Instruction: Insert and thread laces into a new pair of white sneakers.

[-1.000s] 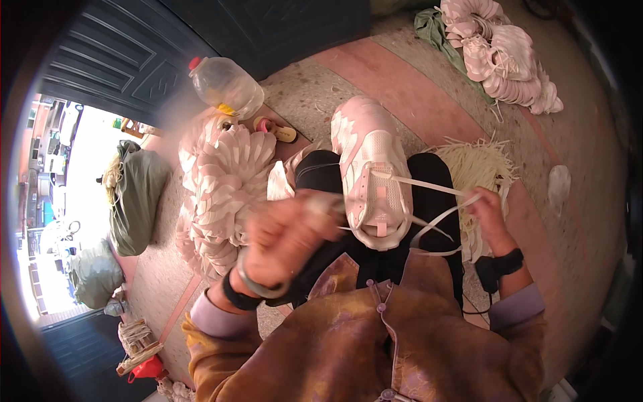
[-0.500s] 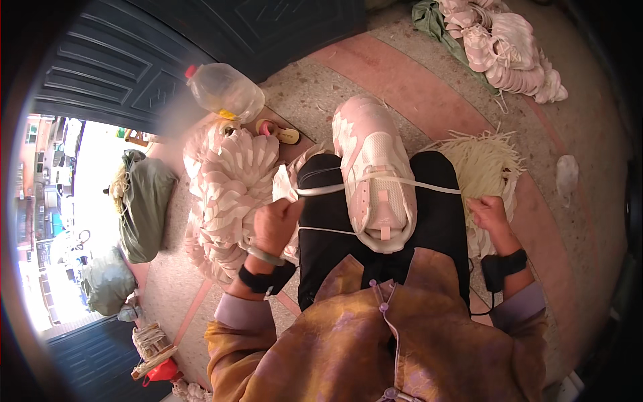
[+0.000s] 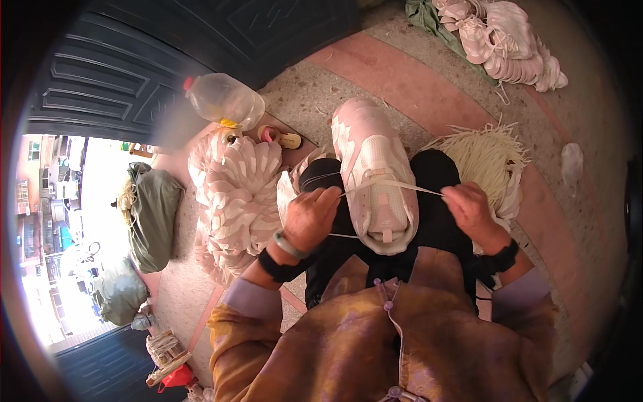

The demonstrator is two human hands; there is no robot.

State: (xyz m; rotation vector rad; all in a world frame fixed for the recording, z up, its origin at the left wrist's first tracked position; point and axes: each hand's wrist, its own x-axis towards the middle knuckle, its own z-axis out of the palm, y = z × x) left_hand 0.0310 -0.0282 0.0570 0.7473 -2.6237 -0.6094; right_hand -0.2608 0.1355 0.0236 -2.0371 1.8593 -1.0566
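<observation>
A pale pink and white sneaker [image 3: 375,144] rests between my knees on black trousers, its toe pointing away from me and its heel opening close to my jacket. A cream shoelace [image 3: 418,189] runs across the sneaker's throat, and both of its ends stretch out sideways. My left hand [image 3: 311,218] pinches one end at the sneaker's left side. On the other side, my right hand [image 3: 473,213] pinches the opposite end over my right knee. A thin pale cord also crosses my left thigh toward the heel.
A heap of pale pink shoe pieces [image 3: 234,194] lies left of my knee, and a bundle of cream laces [image 3: 492,161] at the right. Beyond are a clear plastic jug [image 3: 228,100], a sandal [image 3: 281,137], another pink shoe-piece pile [image 3: 506,43] and a green sack [image 3: 153,218].
Both hands have moved inward and slightly upward, closer to the sneaker. The lace ends between them now slant down to the hands in a shorter span.
</observation>
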